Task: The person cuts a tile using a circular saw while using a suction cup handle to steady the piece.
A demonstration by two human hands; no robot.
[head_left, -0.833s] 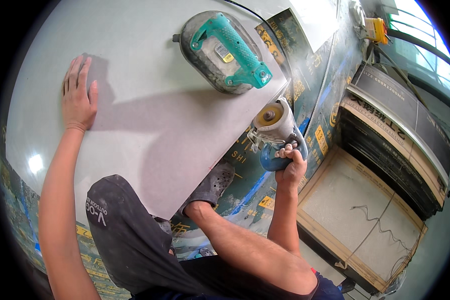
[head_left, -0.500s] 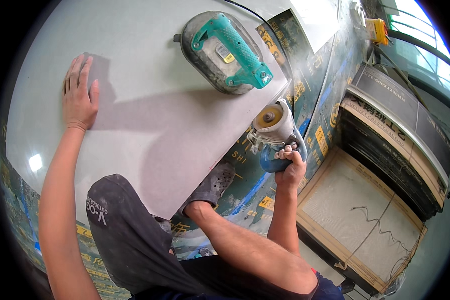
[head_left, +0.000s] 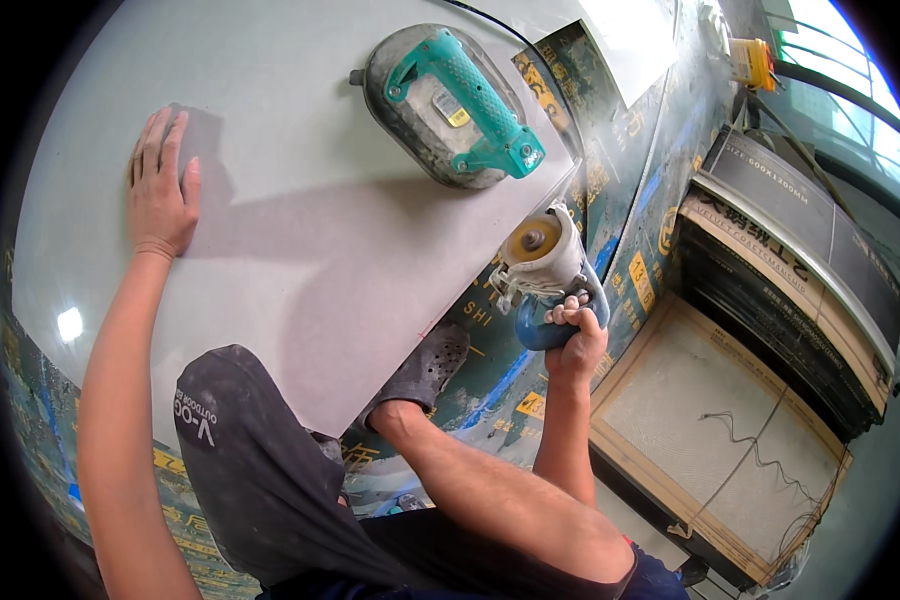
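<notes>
A large pale tile (head_left: 260,330) lies before me. My left hand (head_left: 163,190) rests flat on it, fingers stretched out. At the tile's right edge my right hand (head_left: 576,335) grips the blue loop handle of a handheld tile cutter (head_left: 560,255). Its round yellowish hub faces up, and the white guard is coated in dust. Whether the blade touches the tile I cannot tell. Farther off on the tile stands an oval suction-pad tool (head_left: 470,110) with a teal handle, beyond both hands.
Stacked tile boxes (head_left: 780,270) stand at the right, beside a tile in a cardboard frame (head_left: 720,430). A black cable (head_left: 515,30) runs past the suction tool. My clog (head_left: 435,365) is by the tile's edge. A yellow bucket (head_left: 752,64) sits far right.
My right hand and the tile cutter have shifted slightly toward me and to the left along the tile's edge. My left hand and the suction tool stay put.
</notes>
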